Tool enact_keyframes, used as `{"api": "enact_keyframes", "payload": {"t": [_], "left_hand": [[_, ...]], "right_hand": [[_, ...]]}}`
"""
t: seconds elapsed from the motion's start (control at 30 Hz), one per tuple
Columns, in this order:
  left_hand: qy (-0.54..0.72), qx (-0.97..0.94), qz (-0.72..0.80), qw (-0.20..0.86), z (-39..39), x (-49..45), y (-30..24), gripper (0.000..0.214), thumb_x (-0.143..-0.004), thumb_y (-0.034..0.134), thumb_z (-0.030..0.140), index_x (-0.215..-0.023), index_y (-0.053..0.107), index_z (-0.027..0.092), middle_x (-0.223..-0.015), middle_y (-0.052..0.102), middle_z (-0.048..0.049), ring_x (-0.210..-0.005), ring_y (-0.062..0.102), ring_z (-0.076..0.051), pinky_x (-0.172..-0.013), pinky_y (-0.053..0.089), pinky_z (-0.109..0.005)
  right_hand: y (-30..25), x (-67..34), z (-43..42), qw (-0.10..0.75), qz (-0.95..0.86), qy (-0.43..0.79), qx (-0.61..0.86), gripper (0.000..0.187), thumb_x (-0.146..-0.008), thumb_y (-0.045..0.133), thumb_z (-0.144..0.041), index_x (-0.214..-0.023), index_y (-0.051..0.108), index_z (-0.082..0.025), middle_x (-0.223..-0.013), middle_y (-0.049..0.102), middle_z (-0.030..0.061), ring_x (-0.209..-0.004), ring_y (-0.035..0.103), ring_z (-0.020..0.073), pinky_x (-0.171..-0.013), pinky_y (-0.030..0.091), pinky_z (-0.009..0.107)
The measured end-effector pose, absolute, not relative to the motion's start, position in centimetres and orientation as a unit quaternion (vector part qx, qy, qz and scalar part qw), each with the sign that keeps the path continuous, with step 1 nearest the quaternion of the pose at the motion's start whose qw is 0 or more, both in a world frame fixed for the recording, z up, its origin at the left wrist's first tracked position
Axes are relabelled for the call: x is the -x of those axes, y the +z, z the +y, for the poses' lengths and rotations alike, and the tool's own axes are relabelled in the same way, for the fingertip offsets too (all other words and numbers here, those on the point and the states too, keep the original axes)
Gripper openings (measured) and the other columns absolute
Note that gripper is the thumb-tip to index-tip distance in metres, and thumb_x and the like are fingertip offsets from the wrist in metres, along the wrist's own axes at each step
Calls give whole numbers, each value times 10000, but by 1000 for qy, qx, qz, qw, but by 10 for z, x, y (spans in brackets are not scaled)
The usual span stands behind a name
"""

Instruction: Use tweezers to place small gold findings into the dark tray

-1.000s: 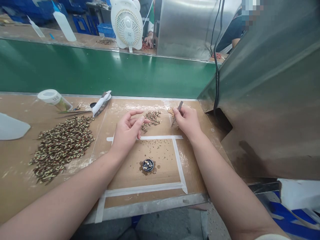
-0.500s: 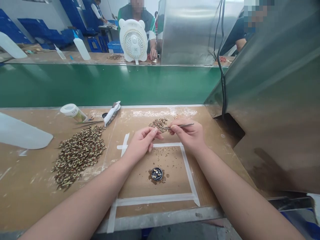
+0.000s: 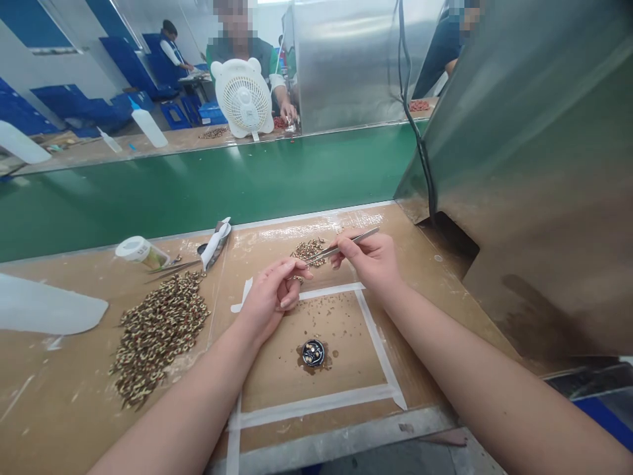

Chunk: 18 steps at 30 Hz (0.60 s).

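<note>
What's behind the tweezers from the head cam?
Part of the small pile of brown-and-cream pieces shows beyond the front end of the tweezers. Whatever is behind the gripping right hand and the left hand is covered.

Both bare forearms (image 3: 202, 389) slant inward from below; the left grip (image 3: 271, 290) pinches thumb to forefinger, other fingers loosely curled, near the right grip (image 3: 366, 260), also pinched
</note>
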<state>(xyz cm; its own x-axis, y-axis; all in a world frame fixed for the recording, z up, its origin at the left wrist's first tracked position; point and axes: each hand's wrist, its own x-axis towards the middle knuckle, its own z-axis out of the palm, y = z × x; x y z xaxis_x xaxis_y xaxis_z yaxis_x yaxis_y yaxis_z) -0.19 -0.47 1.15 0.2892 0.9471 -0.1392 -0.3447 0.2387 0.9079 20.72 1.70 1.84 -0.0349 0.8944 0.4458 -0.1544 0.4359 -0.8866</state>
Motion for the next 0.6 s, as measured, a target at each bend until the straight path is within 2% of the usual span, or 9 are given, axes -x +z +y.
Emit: {"api": "enact_keyframes", "payload": {"t": [0.1, 0.3, 0.43, 0.6], "left_hand": [[469, -387, 364, 706, -5, 2, 14, 224, -888, 769, 394, -949, 775, 178, -837, 747, -17, -377, 296, -12, -367, 184, -172], [459, -370, 352, 727, -6, 4, 16, 187, -819, 830, 339, -899, 796, 174, -822, 748, -10, -377, 265, 4, -354, 177, -141], [432, -379, 310, 757, -8, 5, 17, 190, -845, 822, 339, -799, 749, 170, -781, 703, 12, -388, 227, 4, -360, 160, -127], [402, -405, 277, 773, -13, 7, 18, 234, -932, 774, 366, -807, 700, 181, -751, 616, 37, -412, 163, -7, -371, 165, -127]], "right_hand": [[16, -206, 21, 608, -554, 470, 319, 448, -862, 791, -667, -816, 804, -222, -700, 753, 33, -588, 704, 168, -575, 619, 336], [8, -205, 29, 598, -505, 558, 276, 461, -851, 801, -668, -836, 780, -208, -667, 725, 10, -559, 670, 131, -538, 593, 274], [7, -203, 30, 601, -475, 594, 245, 422, -860, 816, -625, -832, 776, -206, -655, 720, 0, -535, 651, 112, -517, 575, 241], [7, -198, 28, 584, -462, 629, 222, 419, -857, 824, -607, -850, 788, -190, -671, 755, 10, -534, 687, 111, -550, 607, 231]]}}
